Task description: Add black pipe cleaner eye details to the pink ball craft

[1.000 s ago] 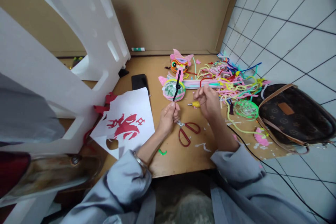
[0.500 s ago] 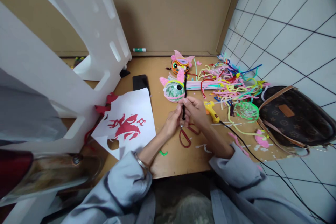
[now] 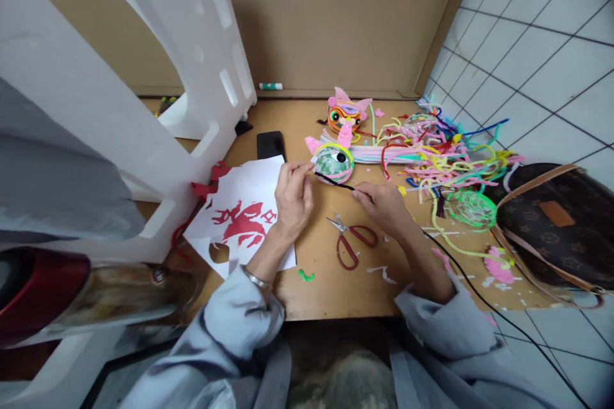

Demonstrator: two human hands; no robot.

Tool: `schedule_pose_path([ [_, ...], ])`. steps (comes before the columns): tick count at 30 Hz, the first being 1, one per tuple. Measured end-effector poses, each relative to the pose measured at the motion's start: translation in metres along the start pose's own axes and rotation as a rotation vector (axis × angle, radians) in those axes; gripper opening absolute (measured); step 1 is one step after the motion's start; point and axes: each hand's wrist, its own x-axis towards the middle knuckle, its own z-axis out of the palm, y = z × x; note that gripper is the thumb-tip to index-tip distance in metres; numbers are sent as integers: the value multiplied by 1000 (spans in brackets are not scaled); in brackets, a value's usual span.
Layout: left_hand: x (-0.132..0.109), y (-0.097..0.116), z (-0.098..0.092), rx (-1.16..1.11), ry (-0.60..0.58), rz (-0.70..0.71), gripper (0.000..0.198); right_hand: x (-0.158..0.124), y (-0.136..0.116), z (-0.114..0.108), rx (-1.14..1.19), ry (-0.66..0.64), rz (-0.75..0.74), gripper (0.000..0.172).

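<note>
A black pipe cleaner (image 3: 334, 183) stretches between my two hands, slanting down a little to the right. My left hand (image 3: 293, 197) pinches its left end, over the edge of the white paper. The other end is between the thumb and fingers of my right hand (image 3: 382, 206). Just beyond the pipe cleaner lies a round craft head (image 3: 327, 165) with a green face, one black-and-white eye and pink ears. Red-handled scissors (image 3: 352, 241) rest partly spread on the table below my hands. Behind the green head sits a smaller orange-and-pink craft head (image 3: 343, 119).
A tangle of coloured pipe cleaners (image 3: 432, 147) covers the table's right rear, near a brown handbag (image 3: 559, 230). White paper with red cut-outs (image 3: 244, 230) lies left, beside a black phone (image 3: 271, 145). A black cord (image 3: 472, 286) runs off the right side.
My hands have moved apart, the left one leftward and the right one rightward. The pipe cleaner has turned from upright to nearly level. The scissors below are now uncovered.
</note>
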Motion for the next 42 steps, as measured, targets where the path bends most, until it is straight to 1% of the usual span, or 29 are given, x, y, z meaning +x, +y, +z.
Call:
schedule_pose_path([
  [4, -2, -2, 2, 90, -59, 76, 19, 0, -1, -1, -45, -20, 23, 30],
  [10, -3, -10, 4, 178, -50, 194, 11, 1, -7, -7, 6, -111, 21, 31],
  [15, -3, -10, 4, 165, -58, 177, 11, 1, -8, -9, 23, -188, 20, 32],
  [18, -4, -7, 3, 134, -63, 155, 12, 1, -8, -6, 31, -210, 48, 25],
  [20, -6, -5, 4, 116, -92, 168, 13, 1, -8, -2, 131, -164, 43, 20],
  [22, -7, -3, 6, 96, -138, 183, 13, 1, -9, 3, 292, -107, 18, 27],
  [24, -9, -3, 7, 86, -175, 180, 14, 1, -10, 8, 455, -83, 6, 32],
  [27, -11, -3, 9, 90, -181, 176, 16, 1, -10, 16, 635, -88, 33, 30],
  [30, -12, -4, 9, 125, -179, 183, 17, 1, -12, 20, 761, -110, 116, 24],
  [33, -11, -3, 8, 170, -196, 189, 18, 2, -14, 20, 868, -129, 184, 25],
  [35, -11, -3, 8, 179, -216, 192, 19, 2, -15, 19, 904, -137, 200, 26],
  [37, -10, -3, 8, 170, -241, 170, 19, 2, -16, 20, 918, -130, 202, 27],
  [39, -11, -2, 8, 148, -266, 111, 19, 2, -16, 22, 913, -98, 194, 26],
  [41, -12, 1, 9, 115, -279, 3, 17, 2, -17, 27, 875, -46, 183, 24],
  [42, -13, 4, 10, 88, -280, -75, 17, 2, -18, 29, 841, -25, 176, 23],
])
